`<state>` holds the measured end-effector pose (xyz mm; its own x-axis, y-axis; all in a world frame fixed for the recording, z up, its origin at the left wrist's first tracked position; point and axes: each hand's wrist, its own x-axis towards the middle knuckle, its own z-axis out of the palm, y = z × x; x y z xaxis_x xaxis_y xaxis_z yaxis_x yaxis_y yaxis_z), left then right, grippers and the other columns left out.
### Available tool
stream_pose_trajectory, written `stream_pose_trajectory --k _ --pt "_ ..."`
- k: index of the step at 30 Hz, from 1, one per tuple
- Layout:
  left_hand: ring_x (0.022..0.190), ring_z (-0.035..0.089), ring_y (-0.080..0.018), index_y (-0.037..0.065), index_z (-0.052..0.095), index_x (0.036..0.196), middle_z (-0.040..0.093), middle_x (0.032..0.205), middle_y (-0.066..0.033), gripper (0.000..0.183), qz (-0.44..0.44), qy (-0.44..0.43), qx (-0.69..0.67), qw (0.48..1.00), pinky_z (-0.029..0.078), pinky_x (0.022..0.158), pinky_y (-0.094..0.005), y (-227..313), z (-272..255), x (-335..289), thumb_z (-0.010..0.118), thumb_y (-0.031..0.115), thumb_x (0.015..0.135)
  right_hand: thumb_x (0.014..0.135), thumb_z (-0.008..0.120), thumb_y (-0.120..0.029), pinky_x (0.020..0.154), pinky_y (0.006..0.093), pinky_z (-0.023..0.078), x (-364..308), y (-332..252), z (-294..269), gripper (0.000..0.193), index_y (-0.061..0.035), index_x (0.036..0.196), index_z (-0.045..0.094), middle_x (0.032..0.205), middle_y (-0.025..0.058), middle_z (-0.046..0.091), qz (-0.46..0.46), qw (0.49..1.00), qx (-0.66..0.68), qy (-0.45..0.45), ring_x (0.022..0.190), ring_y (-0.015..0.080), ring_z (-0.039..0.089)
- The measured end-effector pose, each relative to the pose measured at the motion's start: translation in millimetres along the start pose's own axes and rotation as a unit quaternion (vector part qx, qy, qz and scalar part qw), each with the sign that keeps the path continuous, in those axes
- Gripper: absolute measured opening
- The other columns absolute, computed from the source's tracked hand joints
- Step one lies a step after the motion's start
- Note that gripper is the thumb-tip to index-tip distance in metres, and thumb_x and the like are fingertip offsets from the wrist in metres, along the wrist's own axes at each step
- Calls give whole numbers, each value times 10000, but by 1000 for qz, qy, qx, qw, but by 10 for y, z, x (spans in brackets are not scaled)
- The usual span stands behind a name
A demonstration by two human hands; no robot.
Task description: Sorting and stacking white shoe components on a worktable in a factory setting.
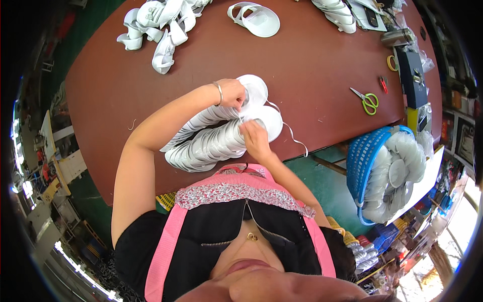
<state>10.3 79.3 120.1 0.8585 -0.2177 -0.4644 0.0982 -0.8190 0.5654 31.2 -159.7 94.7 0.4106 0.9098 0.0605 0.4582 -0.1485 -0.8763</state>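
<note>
Two long stacks of nested white sandal-like pieces lie side by side on the brown table: a far stack point(201, 121) and a near stack point(206, 148). Their round ends face right. At those ends, my left hand point(232, 94) is closed over the far stack, fingers pinched together. Against the near stack, my right hand point(256, 138) is closed too, slightly blurred. A thin white cord point(292, 133) trails off to the right of the stacks. Part of it appears to run between my two hands, where the fingers partly hide it.
Loose white strapped pieces point(166, 22) lie heaped at the far left, with a single one point(259, 21) at far centre. Green-handled scissors point(371, 103) and a small red tool point(384, 84) lie to the right. A blue basket point(370, 161) of bundled white pieces stands beside the table.
</note>
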Motion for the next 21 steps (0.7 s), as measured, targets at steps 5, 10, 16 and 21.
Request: stream_pose_trajectory --k 5,10,16,21 --pt "776 662 -346 92 675 730 688 805 -107 355 -14 66 64 996 523 703 -437 21 374 -136 781 431 727 896 614 -85 667 406 464 -119 -126 -19 81 -28 839 606 794 133 575 -21 997 49 51 737 352 565" --pt "816 671 -272 73 647 722 676 837 -92 299 -33 35 -125 991 524 734 -368 144 -284 -303 782 332 784 878 615 -54 681 353 483 340 -23 125 160 -71 1030 663 885 121 616 -170 979 104 -47 741 265 590" --pt "694 598 -143 99 473 786 518 686 -19 309 -93 61 -711 694 540 674 -305 85 -24 -232 479 282 1036 985 497 -42 609 244 391 471 -306 131 426 -78 1405 442 704 1 443 103 917 372 -101 641 102 434" --pt "448 343 -75 130 439 692 394 585 40 378 -186 235 -613 731 274 399 -261 -6 -141 -90 489 307 1023 986 486 -72 613 312 405 486 -1055 -128 276 -100 1260 497 666 62 454 36 962 269 -27 630 134 446"
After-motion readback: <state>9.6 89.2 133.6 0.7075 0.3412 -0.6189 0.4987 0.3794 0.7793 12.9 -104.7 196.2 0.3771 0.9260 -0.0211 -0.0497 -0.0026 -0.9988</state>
